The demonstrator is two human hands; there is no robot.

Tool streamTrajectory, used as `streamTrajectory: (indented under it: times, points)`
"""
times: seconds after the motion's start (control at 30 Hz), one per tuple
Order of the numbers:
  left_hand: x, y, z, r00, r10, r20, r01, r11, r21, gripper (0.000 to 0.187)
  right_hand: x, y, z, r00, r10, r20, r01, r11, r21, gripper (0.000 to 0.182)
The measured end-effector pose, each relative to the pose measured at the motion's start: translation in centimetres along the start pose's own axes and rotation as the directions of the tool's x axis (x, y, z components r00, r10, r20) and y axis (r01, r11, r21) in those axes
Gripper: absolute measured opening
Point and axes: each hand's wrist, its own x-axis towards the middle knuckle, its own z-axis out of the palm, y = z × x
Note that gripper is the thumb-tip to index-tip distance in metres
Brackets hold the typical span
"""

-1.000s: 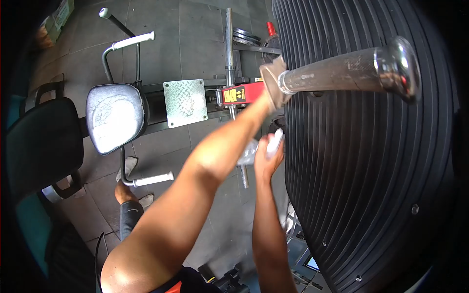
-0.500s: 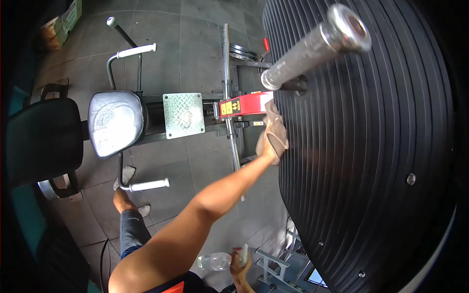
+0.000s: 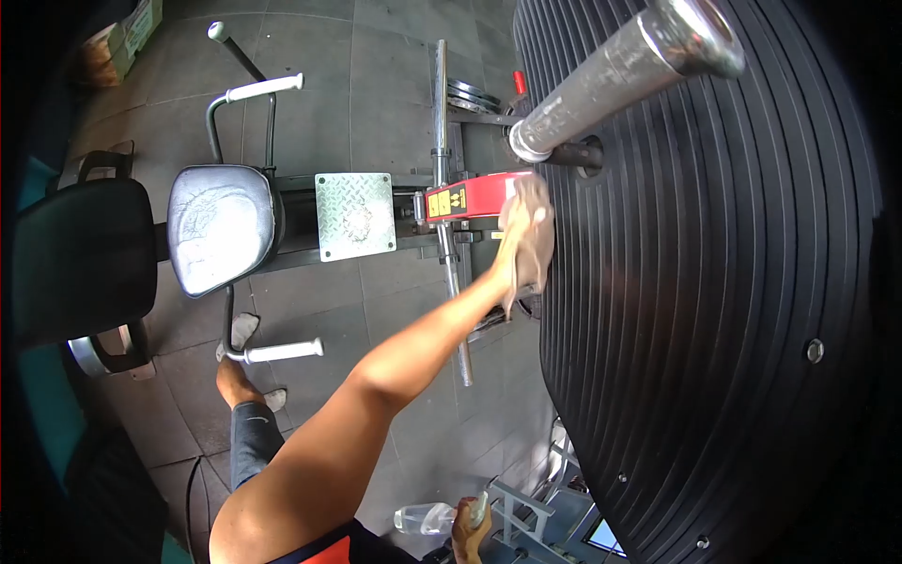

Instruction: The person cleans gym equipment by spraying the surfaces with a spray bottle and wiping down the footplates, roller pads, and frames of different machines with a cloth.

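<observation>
My left arm reaches up and across from the lower left. At its end my left hand [image 3: 519,224] is closed on a beige-brown cloth [image 3: 536,258], blurred by motion. The cloth lies against the left edge of a large black ribbed plate [image 3: 658,310], beside a red machine arm [image 3: 479,195] with a yellow label. At the bottom, my right hand [image 3: 468,534] grips the top end of a clear spray bottle [image 3: 423,519], which lies sideways in view. Its fingers wrap round the white spray head, partly hidden.
A thick metal post [image 3: 620,80] juts from the ribbed plate. To the left are a padded seat [image 3: 223,230], a black backrest [image 3: 85,258], a diamond-pattern plate [image 3: 355,216] and white-gripped handles [image 3: 284,352]. A metal bar [image 3: 441,103] crosses the machine near weight plates [image 3: 473,97].
My left hand and the cloth have shifted slightly upward along the plate's edge, and a corner of cloth hangs lower. The spray bottle has moved a little right and down with my right hand.
</observation>
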Motion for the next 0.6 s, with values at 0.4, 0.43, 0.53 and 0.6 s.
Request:
streamTrajectory:
  times: [0.4, 0.43, 0.53, 0.6]
  points:
    - [-1.4, 3.4, 5.1, 0.974, 0.228, 0.004, -0.226, 0.966, 0.123, 0.042, 0.4, -5.3, 1.1, 1.0, -0.011, -0.018, 0.015, 0.981, 0.191, 0.022]
    - [0.2, 4.8, 5.6, 0.963, 0.269, -0.011, -0.26, 0.938, 0.229, 0.045, 0.0, -5.8, 0.9, 0.998, 0.004, -0.056, 0.009, 0.975, 0.221, 0.021]
    - [-3.2, 4.5, 7.5, 0.928, 0.374, 0.008, -0.32, 0.781, 0.536, 0.055, -1.0, -1.2, -0.5, 0.985, 0.11, -0.13, -0.05, 0.916, 0.398, 0.019]
    - [-10.6, 2.2, 9.3, 0.888, 0.445, 0.114, -0.405, 0.642, 0.652, 0.062, -1.1, 0.7, -0.3, 0.984, 0.145, -0.103, -0.077, 0.87, 0.487, 0.017]
